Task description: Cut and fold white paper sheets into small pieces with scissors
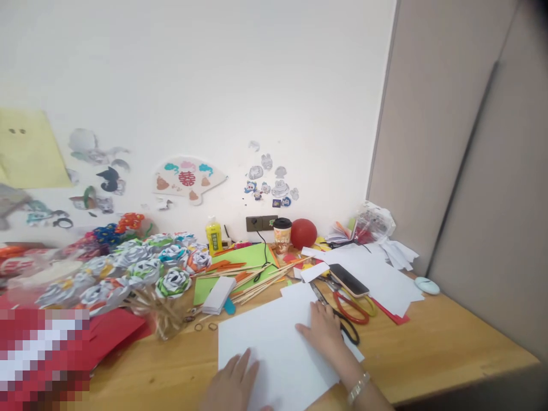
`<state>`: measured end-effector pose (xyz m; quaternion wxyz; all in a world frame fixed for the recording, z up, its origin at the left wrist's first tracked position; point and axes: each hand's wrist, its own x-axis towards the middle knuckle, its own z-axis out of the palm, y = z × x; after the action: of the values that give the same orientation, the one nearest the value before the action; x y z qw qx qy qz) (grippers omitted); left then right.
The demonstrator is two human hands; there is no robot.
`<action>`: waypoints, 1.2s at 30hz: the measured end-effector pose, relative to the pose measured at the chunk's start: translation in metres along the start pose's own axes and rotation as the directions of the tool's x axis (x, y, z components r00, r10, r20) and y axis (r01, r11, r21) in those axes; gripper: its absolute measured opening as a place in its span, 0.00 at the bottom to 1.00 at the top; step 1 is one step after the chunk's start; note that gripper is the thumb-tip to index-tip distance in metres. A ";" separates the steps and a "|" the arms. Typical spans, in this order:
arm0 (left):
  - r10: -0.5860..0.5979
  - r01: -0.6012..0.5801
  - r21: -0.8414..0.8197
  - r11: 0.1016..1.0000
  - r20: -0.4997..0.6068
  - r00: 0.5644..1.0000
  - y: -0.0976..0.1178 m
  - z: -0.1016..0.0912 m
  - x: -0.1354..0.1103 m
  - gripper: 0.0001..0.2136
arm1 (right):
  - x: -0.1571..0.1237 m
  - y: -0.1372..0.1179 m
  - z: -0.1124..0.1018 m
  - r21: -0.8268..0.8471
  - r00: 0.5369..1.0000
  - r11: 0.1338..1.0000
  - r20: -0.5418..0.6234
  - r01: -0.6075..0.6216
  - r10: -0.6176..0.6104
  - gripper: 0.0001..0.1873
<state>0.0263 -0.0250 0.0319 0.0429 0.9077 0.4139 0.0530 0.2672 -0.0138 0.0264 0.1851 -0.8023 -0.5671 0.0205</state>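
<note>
A sheet of white paper (274,331) lies flat near the table's front edge. My left hand (233,379) rests on its lower left part, fingers stretched out. On the right side of the sheet lies my right hand (323,331), its fingers spread and its wrist ringed by a bracelet. Just beyond the right hand are black-handled scissors (349,330), partly hidden by the hand and the paper. Red-handled scissors (351,308) and a phone (349,279) lie farther right. Neither hand is closed around anything.
Paper roses (173,281) and red paper (113,334) crowd the left. Thin wooden sticks (265,282), a folded white paper stack (218,295), a yellow glue bottle (213,235), a lidded cup (282,237) and a red balloon (303,234) stand or lie behind. A mouse (427,286) sits right.
</note>
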 end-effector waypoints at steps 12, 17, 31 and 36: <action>0.014 0.007 -0.106 0.994 0.191 0.981 0.052 -0.031 0.115 0.37 | 0.093 -0.013 -0.011 0.023 0.892 0.892 0.032 0.450 -0.451 0.14; -0.064 0.108 -0.148 0.983 0.274 0.960 0.037 -0.030 0.118 0.33 | 0.099 -0.011 0.003 0.086 0.872 0.868 -0.079 0.489 -0.483 0.10; -0.119 0.299 -0.717 0.630 0.291 0.949 -0.049 -0.067 0.094 0.20 | 0.119 0.026 -0.017 0.713 0.932 0.622 -0.352 0.324 -0.084 0.13; -0.064 0.333 -0.884 0.328 0.331 0.941 -0.053 -0.047 0.094 0.24 | 0.121 0.046 -0.041 0.911 0.931 0.343 -0.307 0.227 0.199 0.19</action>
<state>0.0421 0.0826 0.0773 0.6043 0.6629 0.4106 0.1640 0.3612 0.0725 0.0709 0.7132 -0.5330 -0.4135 0.1904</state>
